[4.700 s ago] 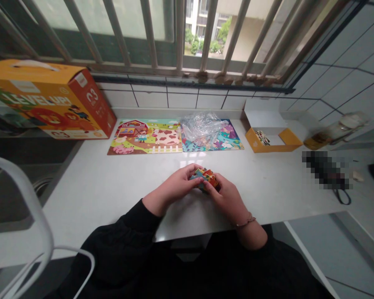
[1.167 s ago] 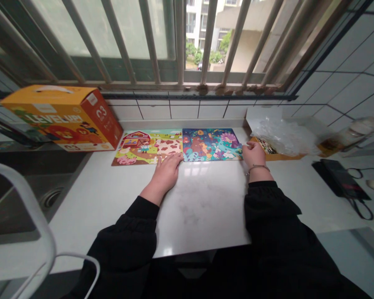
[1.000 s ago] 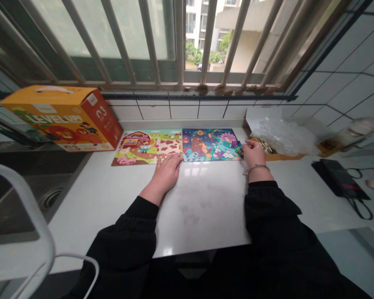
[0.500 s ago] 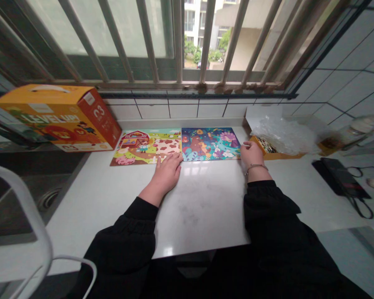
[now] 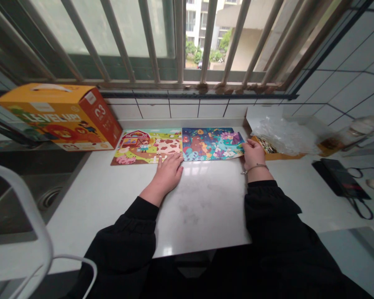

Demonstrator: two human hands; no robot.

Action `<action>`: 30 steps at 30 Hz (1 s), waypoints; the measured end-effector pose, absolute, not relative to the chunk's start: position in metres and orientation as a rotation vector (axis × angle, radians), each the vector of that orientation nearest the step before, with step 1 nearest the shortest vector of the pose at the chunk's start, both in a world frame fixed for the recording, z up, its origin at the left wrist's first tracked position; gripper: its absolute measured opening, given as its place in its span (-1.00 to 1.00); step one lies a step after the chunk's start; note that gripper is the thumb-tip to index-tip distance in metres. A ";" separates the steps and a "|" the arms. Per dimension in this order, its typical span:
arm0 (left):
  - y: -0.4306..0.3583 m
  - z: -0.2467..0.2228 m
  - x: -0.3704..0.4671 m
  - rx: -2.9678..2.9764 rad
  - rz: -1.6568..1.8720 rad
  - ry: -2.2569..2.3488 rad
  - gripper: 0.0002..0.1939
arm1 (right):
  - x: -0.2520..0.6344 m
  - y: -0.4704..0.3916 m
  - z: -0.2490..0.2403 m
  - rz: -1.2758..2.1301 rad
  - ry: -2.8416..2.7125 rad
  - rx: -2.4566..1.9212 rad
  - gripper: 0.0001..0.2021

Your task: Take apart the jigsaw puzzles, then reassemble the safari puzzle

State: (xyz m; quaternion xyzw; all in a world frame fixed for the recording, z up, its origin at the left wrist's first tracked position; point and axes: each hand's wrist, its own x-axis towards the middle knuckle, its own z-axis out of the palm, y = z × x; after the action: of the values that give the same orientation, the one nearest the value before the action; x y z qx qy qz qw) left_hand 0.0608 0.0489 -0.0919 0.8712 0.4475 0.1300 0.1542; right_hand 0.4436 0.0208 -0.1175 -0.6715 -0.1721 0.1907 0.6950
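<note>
Two picture sheets lie side by side on the counter by the wall. The left one is a farm picture sheet (image 5: 137,145) with a red barn and a spotted cow. Beside it is a dark blue picture sheet (image 5: 202,143) with forest animals. My left hand (image 5: 170,170) rests with fingers stretched out on the lower right part of the farm sheet, near where the two meet. My right hand (image 5: 254,153) pinches the right edge of the blue sheet, whose right end is raised off the counter. The thumb and fingertips are partly hidden.
An orange handled box (image 5: 62,118) stands at the left beside a dark sink (image 5: 15,187). At the right are an open box (image 5: 282,156), clear plastic wrap (image 5: 283,133), a glass jar (image 5: 358,128) and a black phone-like device (image 5: 343,176). A white curved tube (image 5: 34,211) is nearest left.
My right hand has lifted the right end of the blue picture sheet, which lay flat before. My left hand stays in nearly the same spot.
</note>
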 end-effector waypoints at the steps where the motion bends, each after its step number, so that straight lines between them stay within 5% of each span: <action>1: 0.049 -0.092 0.061 2.495 0.379 1.279 -0.48 | 0.442 0.021 -0.118 0.469 -0.367 -1.468 -0.66; 10: 0.050 -0.093 0.060 2.480 0.407 1.264 -0.49 | 0.430 0.017 -0.100 0.722 -0.207 -1.231 -0.90; 30: 0.048 -0.089 0.060 2.496 0.366 1.278 -0.48 | 0.395 0.004 -0.080 1.170 -0.214 -0.768 -0.79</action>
State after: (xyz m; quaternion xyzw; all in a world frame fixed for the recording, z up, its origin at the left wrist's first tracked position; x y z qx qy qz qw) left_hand 0.0601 0.0477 -0.0895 0.8717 0.4465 0.1279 0.1560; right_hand 0.3953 0.0036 -0.0802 -0.3529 -0.0985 0.5374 0.7596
